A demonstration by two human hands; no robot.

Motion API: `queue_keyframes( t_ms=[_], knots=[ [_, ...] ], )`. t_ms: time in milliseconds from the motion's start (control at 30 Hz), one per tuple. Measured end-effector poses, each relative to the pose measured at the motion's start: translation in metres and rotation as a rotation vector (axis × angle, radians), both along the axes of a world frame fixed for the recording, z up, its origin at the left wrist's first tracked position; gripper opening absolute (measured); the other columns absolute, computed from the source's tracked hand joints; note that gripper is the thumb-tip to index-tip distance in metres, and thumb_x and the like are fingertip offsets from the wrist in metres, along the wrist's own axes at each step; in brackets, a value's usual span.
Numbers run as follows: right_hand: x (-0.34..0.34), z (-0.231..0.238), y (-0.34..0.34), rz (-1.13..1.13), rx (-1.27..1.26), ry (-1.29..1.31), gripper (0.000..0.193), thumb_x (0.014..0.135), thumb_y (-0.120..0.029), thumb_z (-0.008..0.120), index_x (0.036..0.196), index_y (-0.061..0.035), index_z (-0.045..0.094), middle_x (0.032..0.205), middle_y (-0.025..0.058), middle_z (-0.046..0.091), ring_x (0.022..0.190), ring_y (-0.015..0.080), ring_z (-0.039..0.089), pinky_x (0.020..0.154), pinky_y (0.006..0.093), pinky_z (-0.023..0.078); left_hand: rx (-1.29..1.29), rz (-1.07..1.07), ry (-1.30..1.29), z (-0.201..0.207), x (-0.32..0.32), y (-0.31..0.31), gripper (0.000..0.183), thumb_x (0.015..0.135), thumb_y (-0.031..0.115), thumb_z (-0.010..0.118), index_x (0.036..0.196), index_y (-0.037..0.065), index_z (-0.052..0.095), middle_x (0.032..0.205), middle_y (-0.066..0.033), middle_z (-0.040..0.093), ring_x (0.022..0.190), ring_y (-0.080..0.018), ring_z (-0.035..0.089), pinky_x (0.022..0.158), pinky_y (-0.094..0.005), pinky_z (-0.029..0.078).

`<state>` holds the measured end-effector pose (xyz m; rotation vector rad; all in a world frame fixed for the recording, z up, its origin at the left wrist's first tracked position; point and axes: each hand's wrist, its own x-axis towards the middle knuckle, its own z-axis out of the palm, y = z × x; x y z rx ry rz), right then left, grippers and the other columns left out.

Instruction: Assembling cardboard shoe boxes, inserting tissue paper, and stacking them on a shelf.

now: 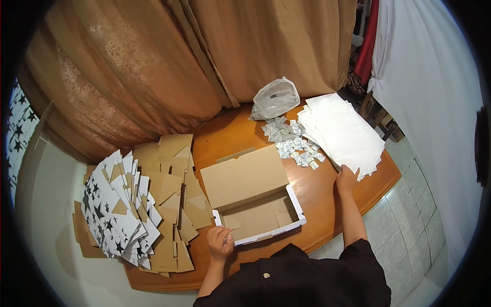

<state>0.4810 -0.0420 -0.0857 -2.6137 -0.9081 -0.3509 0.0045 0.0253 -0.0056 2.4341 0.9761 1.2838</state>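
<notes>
An open cardboard box (pixel 261 237), brown inside with white outer walls, stands in front of me with its lid (pixel 245 176) tilted up at the far side. Nothing lies inside it. At its near left corner is my left hand (pixel 220 242), fingers curled against the box wall. To the right, my right hand (pixel 348 179) grips the near edge of a fanned stack of white paper sheets (pixel 342 133); its fingertips are partly hidden there. Between the box and the paper lies a spread of small clear packets (pixel 292 140).
A crumpled clear plastic bag (pixel 276 99) sits behind the packets. Flat cardboard pieces, some white with black stars (pixel 115 215), some plain brown (pixel 169 204), pile up on the left of the wooden table (pixel 215 140). Brown curtains (pixel 153 61) hang along the far edge.
</notes>
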Motion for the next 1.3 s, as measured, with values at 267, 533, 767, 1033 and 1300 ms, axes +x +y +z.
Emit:
queue_keyframes(
  t_ms=[267, 533, 767, 1033, 1300],
  knots=[
    [-0.002, 0.035, 0.001, 0.040, 0.011, 0.325, 0.017, 0.080, -0.024, 0.062, 0.077, -0.0078, 0.067, 0.079, 0.0091, 0.067, 0.078, 0.0284, 0.062, 0.105, 0.0561, 0.020, 0.088, -0.050, -0.059, 0.033, 0.029, 0.038, 0.017, 0.072, 0.017, 0.061, 0.083, 0.005, 0.066, 0.083, -0.0107, 0.059, 0.081, -0.0290, 0.058, 0.074, -0.0387, 0.046],
    [-0.022, 0.098, 0.001, 0.105, 0.074, 0.236, 0.015, 0.078, -0.022, 0.065, 0.077, -0.0072, 0.066, 0.072, 0.0087, 0.065, 0.075, 0.0278, 0.062, 0.105, 0.0538, 0.023, 0.081, -0.208, -0.075, 0.060, 0.062, 0.036, 0.016, 0.071, 0.014, 0.064, 0.084, 0.005, 0.066, 0.085, -0.0101, 0.059, 0.084, -0.0280, 0.057, 0.075, -0.0376, 0.046],
    [-0.117, 0.197, -0.013, 0.909, 0.129, 0.135, 0.022, 0.068, -0.008, 0.063, 0.089, -0.0114, 0.061, 0.077, 0.0062, 0.065, 0.076, 0.0232, 0.063, 0.097, 0.0511, 0.036, 0.114, -0.315, 0.044, 0.085, 0.103, 0.030, 0.042, 0.067, 0.016, 0.076, 0.106, 0.007, 0.062, 0.104, -0.0120, 0.057, 0.096, -0.0286, 0.055, 0.082, -0.0392, 0.045],
    [-0.190, 0.250, -0.035, 1.448, 0.061, 0.079, 0.024, 0.072, -0.007, 0.062, 0.095, -0.0137, 0.063, 0.081, 0.0023, 0.066, 0.079, 0.0200, 0.063, 0.092, 0.0457, 0.042, 0.187, -0.623, 0.471, 0.133, 0.109, 0.036, 0.058, 0.062, 0.011, 0.074, 0.117, 0.020, 0.058, 0.116, -0.0016, 0.058, 0.107, -0.0227, 0.055, 0.101, -0.0443, 0.034],
    [-0.159, 0.246, -0.050, 1.116, 0.879, 0.412, 0.072, 0.070, -0.038, 0.076, 0.125, -0.0042, 0.043, 0.114, 0.0128, 0.057, 0.105, 0.0264, 0.055, 0.097, 0.0412, 0.036, -0.155, -0.421, -0.056, 0.186, 0.065, 0.030, 0.019, 0.075, 0.001, 0.065, 0.092, 0.009, 0.068, 0.079, -0.0056, 0.068, 0.068, -0.0161, 0.065, 0.063, -0.0262, 0.051]
  ],
)
